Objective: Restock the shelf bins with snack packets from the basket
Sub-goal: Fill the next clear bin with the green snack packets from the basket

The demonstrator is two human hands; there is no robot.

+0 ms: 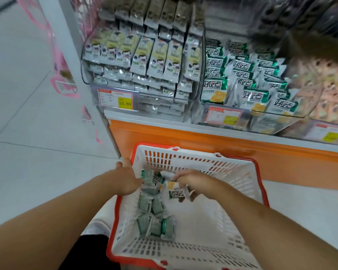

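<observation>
Both hands in white basket (183, 248). Left hand (128, 179) grips a bunch of green packets (150, 181); right hand (195, 183) pinches one packet (176, 192). Green-packet bin (248, 82) far right.

The scene is bright and evenly lit, with soft, diffuse light and no hard shadows; only a faint shade lies inside the basket (232, 172) under the hands. Just beyond the right hand (195, 182), the packet (176, 193) it pinches reads fairly sharp. Farther off from the grip, the clear bins (183, 106) show pale glare streaks on their plastic fronts, and the packets in them are smeared. The blur is heaviest at the upper right, where a dark shape (310, 41) is quite unreadable. Wide-angle bending curves the orange shelf base (203, 141) and stretches both forearms at the lower corners.
</observation>
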